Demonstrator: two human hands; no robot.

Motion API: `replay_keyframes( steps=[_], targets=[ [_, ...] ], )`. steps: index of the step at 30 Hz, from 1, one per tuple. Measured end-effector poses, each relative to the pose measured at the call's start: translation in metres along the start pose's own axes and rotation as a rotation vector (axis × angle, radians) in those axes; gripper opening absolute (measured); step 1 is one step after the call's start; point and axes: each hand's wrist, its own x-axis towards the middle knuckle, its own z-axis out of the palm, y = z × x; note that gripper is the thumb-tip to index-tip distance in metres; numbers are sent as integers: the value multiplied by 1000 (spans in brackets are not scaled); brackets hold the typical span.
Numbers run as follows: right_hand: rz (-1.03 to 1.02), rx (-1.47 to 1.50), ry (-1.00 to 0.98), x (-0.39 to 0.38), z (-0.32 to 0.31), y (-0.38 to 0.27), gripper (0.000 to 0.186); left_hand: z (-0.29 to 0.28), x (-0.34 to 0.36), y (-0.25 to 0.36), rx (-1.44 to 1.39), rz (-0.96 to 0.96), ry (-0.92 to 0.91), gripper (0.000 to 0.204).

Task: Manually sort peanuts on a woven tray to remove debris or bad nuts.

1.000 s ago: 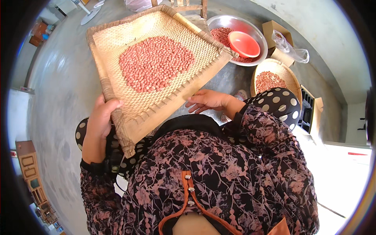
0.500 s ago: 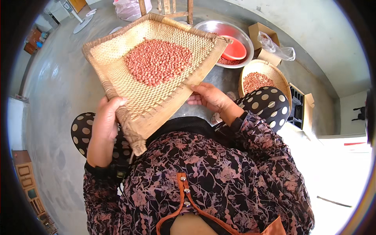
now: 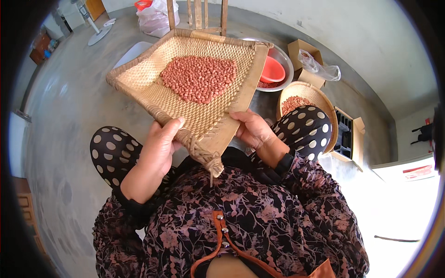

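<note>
A woven winnowing basket [image 3: 139, 88] with a flat wooden strip along one side is held up in front of me, above my lap. Red-skinned peanuts [image 3: 199, 78] lie in a pile in its middle. My left hand [image 3: 160, 143] grips the bound near-left rim, thumb on top and fingers underneath. On the wooden strip at the right, my right hand [image 3: 255, 132] is closed, its thumb over the edge and its other fingers partly hidden below.
Behind the basket stands a wooden chair [image 3: 198, 18]. To the right are a metal basin [image 3: 288, 58] with a red bowl [image 3: 273, 70], a cardboard box [image 3: 303, 51] with a plastic bag, and a round basket [image 3: 320, 96] of peanuts. A white fan base [image 3: 99, 35] stands far left.
The basket has turned, its near corner swinging right, and the peanut pile has shifted right with it. My left hand has moved right along with the rim, still gripping it.
</note>
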Motion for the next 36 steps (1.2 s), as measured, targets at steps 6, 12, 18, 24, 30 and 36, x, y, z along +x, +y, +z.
replay_keyframes(
  steps=[6, 12, 18, 24, 30, 36],
  targets=[
    [-62, -83, 149, 25, -30, -24, 37, -47, 19, 16, 399, -206, 44, 74],
    [-57, -184, 232, 32, -75, -49, 30, -109, 43, 56, 599, 354, 275, 35],
    [16, -472, 259, 45, -101, -47, 35, -163, 119, 76, 945, 517, 690, 56],
    [-84, -399, 234, 24, -101, -123, 40, -142, 198, 59, 358, -16, 416, 56],
    [130, -691, 444, 48, -154, -201, 32, -35, 218, 77, -17, -98, 80, 45],
    [330, -770, 578, 63, -151, -185, 30, -93, 251, 36, 229, -267, -43, 84]
  ],
)
